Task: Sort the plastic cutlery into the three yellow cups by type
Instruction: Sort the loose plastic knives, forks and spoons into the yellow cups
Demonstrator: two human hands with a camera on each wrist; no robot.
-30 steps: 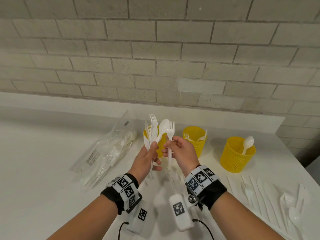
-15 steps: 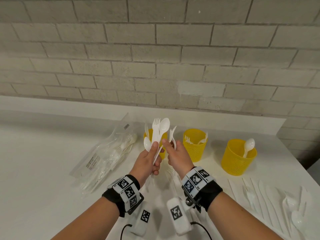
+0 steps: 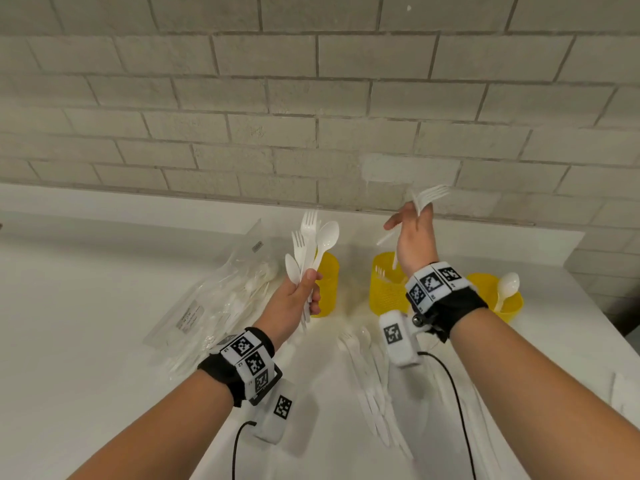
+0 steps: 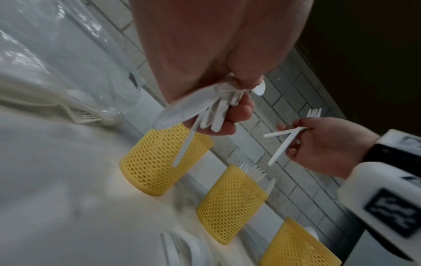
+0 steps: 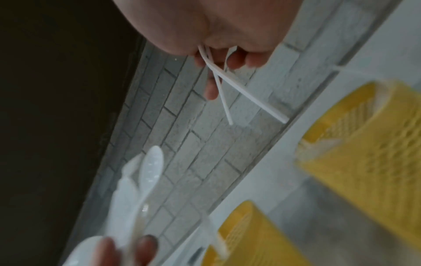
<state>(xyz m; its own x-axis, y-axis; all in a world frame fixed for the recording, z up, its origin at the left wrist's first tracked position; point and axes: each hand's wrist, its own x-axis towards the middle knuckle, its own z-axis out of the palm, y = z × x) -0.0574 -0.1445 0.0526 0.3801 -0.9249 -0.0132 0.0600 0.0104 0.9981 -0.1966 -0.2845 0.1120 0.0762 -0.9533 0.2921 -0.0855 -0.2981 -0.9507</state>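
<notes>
My left hand (image 3: 300, 296) grips a bunch of white forks and spoons (image 3: 311, 251) upright in front of the left yellow cup (image 3: 326, 285); the left wrist view shows their handles (image 4: 214, 109) in my curled fingers. My right hand (image 3: 414, 233) is raised above the middle yellow cup (image 3: 385, 289) and pinches two white forks (image 3: 429, 197), handles (image 5: 230, 84) crossed and pointing down. The middle cup (image 4: 230, 203) holds forks. The right yellow cup (image 3: 509, 299) holds a spoon (image 3: 506, 285).
A clear plastic bag (image 3: 221, 306) with more cutlery lies left of the cups. Loose white knives and spoons (image 3: 374, 382) lie on the white table (image 3: 86, 323) between my arms and at the right. A brick wall (image 3: 311, 116) stands close behind the cups.
My right hand has pulled forks out of the left hand's bunch and lifted them up and to the right, over the middle cup. The left hand has kept its bunch in place.
</notes>
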